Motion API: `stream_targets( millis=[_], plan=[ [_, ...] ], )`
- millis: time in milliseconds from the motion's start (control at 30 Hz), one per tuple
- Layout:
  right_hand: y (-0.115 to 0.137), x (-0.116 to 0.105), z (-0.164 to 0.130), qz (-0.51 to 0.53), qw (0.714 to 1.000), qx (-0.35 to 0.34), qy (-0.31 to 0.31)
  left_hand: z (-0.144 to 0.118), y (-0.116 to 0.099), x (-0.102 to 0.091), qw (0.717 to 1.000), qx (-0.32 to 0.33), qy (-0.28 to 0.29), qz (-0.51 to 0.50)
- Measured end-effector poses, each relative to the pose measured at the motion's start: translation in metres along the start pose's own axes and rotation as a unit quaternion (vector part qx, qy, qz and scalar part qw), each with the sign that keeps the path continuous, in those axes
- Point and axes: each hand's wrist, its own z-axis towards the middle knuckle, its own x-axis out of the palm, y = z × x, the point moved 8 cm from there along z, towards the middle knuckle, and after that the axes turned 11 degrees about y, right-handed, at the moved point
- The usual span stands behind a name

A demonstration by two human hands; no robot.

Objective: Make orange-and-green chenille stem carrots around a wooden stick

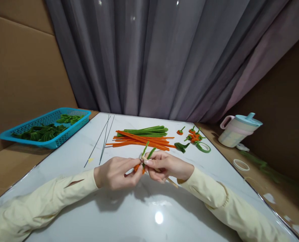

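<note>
My left hand (117, 173) and my right hand (166, 166) meet over the middle of the white table (129, 215). Together they pinch a small piece made of orange and green pipe cleaners (144, 158) wound on a thin wooden stick (172, 182). The green ends poke up between my fingers, and the stick runs out below my right hand. Behind my hands lies a bundle of orange pipe cleaners (141, 139) and a bundle of green pipe cleaners (146, 130).
Several small finished orange-and-green pieces (193, 134) and a roll of green tape (203, 147) lie at the right. Thin metal wires (101, 143) lie left of the bundles. A blue basket (71, 129) holds green pieces. A lidded cup (238, 129) stands far right.
</note>
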Motion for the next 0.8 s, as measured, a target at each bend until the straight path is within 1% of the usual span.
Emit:
stream_targets(
  millis=[67,167,267,333,367,433,500,567,600,667,800],
  plan=[
    [0.000,0.001,0.000,-0.004,1.000,0.001,0.007,-0.002,0.000,0.002,1.000,0.006,-0.002,0.002],
    [0.000,0.004,-0.002,-0.005,1.000,-0.002,0.025,-0.004,0.001,0.004,1.000,0.006,0.000,-0.026],
    [0.000,0.008,-0.004,0.004,0.999,-0.008,0.050,-0.004,-0.002,0.005,0.999,0.010,0.020,-0.047],
    [-0.001,0.011,-0.005,0.016,0.997,-0.015,0.070,-0.005,-0.006,0.004,0.998,0.029,0.035,-0.039],
    [-0.001,0.013,-0.005,0.020,0.997,-0.017,0.077,-0.005,-0.010,0.003,0.998,0.052,0.038,-0.027],
    [-0.001,0.014,-0.006,0.013,0.997,-0.017,0.077,-0.008,-0.018,0.000,0.992,0.125,0.026,-0.002],
    [0.001,0.013,-0.007,-0.017,0.998,-0.013,0.058,-0.012,-0.026,-0.005,0.979,0.204,-0.009,-0.008],
    [0.004,0.011,-0.007,-0.066,0.997,-0.018,0.036,-0.014,-0.027,-0.011,0.966,0.251,-0.048,-0.036],
    [0.007,0.011,-0.008,-0.091,0.995,-0.026,0.031,-0.015,-0.025,-0.012,0.963,0.258,-0.061,-0.048],
    [0.012,0.012,-0.009,-0.134,0.989,-0.046,0.034,-0.014,-0.024,-0.013,0.963,0.256,-0.067,-0.056],
    [0.015,0.014,-0.010,-0.180,0.980,-0.073,0.048,-0.012,-0.022,-0.010,0.971,0.231,-0.049,-0.044]
  ],
)
